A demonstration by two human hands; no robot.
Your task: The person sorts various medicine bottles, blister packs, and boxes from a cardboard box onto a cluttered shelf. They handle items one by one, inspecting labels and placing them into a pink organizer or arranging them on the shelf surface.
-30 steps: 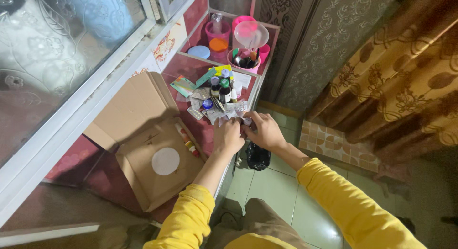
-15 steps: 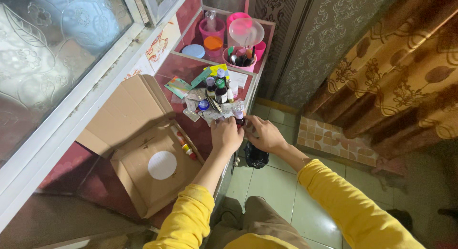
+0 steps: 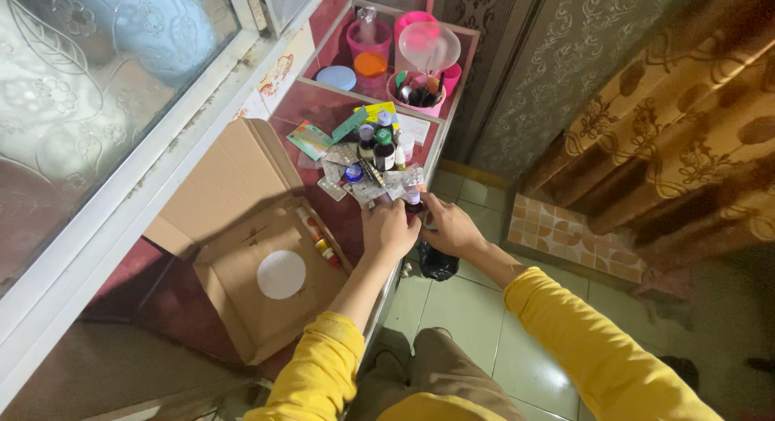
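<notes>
We close both hands, left hand (image 3: 389, 227) and right hand (image 3: 449, 226), around a small dark bottle (image 3: 413, 201) at the table (image 3: 323, 114) edge, beside blister packs (image 3: 355, 183) and an open cardboard box (image 3: 250, 243).

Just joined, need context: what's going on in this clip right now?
A person in yellow sleeves stands at a red shelf under a window. Both hands, left hand and right hand, close around a small dark bottle at the shelf's front edge. Behind it lie pill strips and more small bottles. An open cardboard box sits to the left, holding a white disc. Pink cups stand at the far end.
</notes>
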